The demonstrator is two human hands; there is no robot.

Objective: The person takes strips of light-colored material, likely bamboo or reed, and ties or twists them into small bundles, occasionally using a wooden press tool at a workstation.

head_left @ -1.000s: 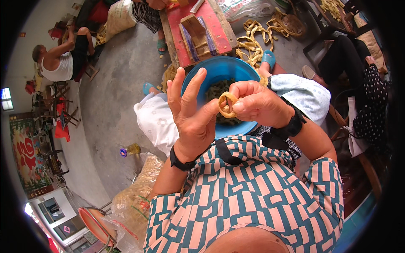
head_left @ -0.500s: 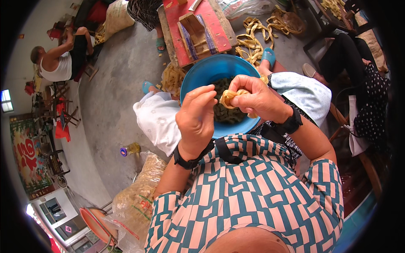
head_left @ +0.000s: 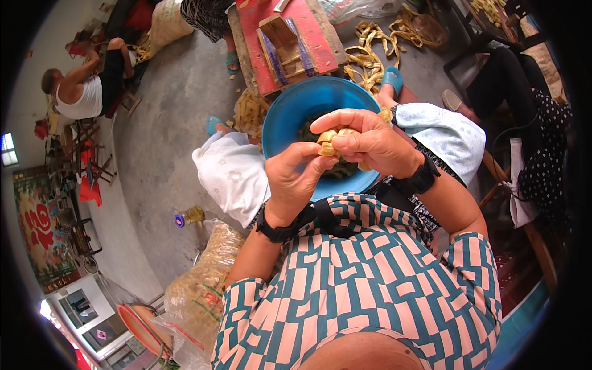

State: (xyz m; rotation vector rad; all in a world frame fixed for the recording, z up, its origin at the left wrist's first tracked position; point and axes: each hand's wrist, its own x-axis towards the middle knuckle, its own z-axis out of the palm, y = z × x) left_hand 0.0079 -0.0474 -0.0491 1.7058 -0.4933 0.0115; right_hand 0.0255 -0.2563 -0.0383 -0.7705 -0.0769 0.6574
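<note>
A short, pale yellow, folded and knotted strip [head_left: 328, 145] is held up above the blue basin [head_left: 290, 111]. My right hand [head_left: 383, 147] pinches it between thumb and fingers, with the index finger arched over its top. From the left, my left hand [head_left: 290, 182] has thumb and index finger closed together at the strip's lower left end. Darker, greenish-brown pieces lie in the bottom of the basin, partly covered by my hands. The basin stands between my knees, one draped with a white cloth [head_left: 231, 169], the other with a pale blue cloth [head_left: 441, 135].
A red-topped table [head_left: 250, 43] touches the basin's far side and bears a wooden stand [head_left: 283, 46]. Loose yellow strips [head_left: 367, 61] lie on the floor to its right. At left are a lidded jar [head_left: 190, 216] and a plastic sack [head_left: 200, 277]. Other people sit nearby.
My left hand has moved right and down, its raised fingers now closed in a pinch at the strip. My right index finger has lifted and stretched over the strip.
</note>
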